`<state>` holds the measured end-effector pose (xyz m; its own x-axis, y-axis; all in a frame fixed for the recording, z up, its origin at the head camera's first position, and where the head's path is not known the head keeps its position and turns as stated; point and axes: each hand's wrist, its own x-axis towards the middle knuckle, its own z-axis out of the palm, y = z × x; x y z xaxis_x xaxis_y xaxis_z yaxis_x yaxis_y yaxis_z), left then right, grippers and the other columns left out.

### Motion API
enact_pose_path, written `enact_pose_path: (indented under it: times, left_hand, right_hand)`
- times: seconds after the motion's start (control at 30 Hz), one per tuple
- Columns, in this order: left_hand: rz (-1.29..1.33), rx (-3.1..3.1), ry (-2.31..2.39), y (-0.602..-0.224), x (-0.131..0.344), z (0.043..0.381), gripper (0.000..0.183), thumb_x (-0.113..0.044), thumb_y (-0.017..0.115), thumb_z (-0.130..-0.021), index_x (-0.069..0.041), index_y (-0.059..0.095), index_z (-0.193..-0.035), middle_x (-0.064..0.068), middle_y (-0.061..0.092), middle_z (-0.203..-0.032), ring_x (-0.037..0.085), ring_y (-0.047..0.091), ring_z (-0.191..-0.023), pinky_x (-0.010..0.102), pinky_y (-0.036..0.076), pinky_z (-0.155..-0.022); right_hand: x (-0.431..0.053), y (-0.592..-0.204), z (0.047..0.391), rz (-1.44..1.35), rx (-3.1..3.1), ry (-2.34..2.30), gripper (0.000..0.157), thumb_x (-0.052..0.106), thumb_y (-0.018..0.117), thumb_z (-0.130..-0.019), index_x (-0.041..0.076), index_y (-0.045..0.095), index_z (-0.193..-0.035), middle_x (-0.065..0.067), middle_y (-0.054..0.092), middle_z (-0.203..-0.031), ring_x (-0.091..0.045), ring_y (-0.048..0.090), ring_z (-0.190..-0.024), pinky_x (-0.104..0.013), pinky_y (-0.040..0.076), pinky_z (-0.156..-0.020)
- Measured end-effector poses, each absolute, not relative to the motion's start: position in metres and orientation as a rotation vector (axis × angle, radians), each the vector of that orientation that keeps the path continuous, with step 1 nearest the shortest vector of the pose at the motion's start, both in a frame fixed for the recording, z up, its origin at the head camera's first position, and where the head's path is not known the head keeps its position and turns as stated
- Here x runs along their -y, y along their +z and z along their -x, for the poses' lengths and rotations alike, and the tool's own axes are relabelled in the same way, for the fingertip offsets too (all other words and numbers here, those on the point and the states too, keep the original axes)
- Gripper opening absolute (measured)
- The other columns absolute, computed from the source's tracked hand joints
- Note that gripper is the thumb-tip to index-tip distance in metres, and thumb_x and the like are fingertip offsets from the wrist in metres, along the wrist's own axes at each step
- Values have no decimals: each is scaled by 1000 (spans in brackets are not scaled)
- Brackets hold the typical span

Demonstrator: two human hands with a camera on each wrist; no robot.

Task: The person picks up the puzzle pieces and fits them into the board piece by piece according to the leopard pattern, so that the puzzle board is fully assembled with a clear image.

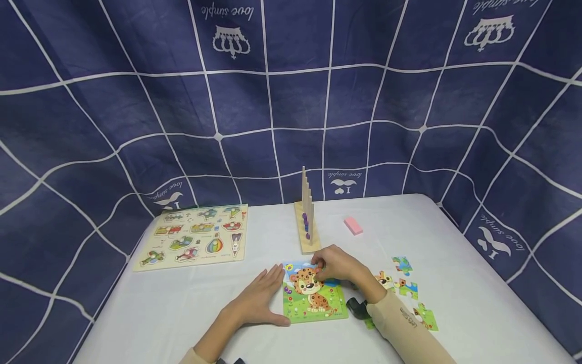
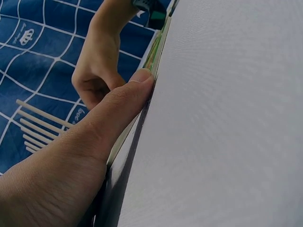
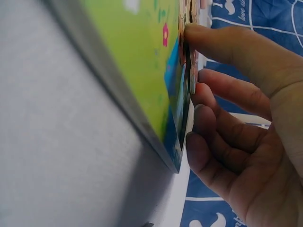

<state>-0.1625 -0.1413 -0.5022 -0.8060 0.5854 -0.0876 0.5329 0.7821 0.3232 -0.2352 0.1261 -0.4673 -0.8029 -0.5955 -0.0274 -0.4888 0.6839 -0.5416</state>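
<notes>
A jigsaw puzzle board [image 1: 300, 317] with a leopard cub on green grass lies in front of me. My left hand [image 1: 261, 301] rests along its left side with the fingers straight, and in the left wrist view the thumb [image 2: 128, 97] lies against the board's edge. Over the board's upper right part is my right hand [image 1: 338, 264]. It pinches a puzzle piece [image 3: 192, 78] between thumb and fingers, seen edge-on at the board's surface in the right wrist view. Part of the board under that hand is hidden.
Several loose puzzle pieces [image 1: 407, 288] lie right of the board, partly behind my right forearm. A wooden picture puzzle with vehicles [image 1: 206, 247] lies at the left. Behind the board stand a wooden peg rack [image 1: 310, 246] with purple beads and a pink block [image 1: 353, 225].
</notes>
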Motion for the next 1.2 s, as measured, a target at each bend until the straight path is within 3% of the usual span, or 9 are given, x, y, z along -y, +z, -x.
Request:
enact_pose_path:
  times: [0.4,0.7,1.2]
  left_hand:
    - [-892,-2797,421,-505,142,163,127,-88,55,-66,-4,20,-155,10,13,-164,23,14,-153,45,16,-125]
    - [-886,-2795,421,-504,142,163,126,-88,55,-67,-4,20,-155,9,14,-164,23,14,-153,45,16,-125]
    - [-887,-2794,426,-504,142,163,128,-88,56,-66,-4,19,-155,9,13,-164,22,13,-153,44,15,-125]
  right_hand:
    - [-129,-470,234,864,-2709,-819,35,21,87,-70,10,77,-102,5,70,-78,-3,54,-68,-17,48,-60]
    - [-126,-471,235,946,-2695,-816,19,18,80,-77,15,77,-95,7,70,-81,-2,53,-67,-17,49,-59]
    - [-121,-469,235,867,-2709,-804,19,17,84,-72,13,78,-90,11,65,-71,-3,54,-65,-18,49,-57]
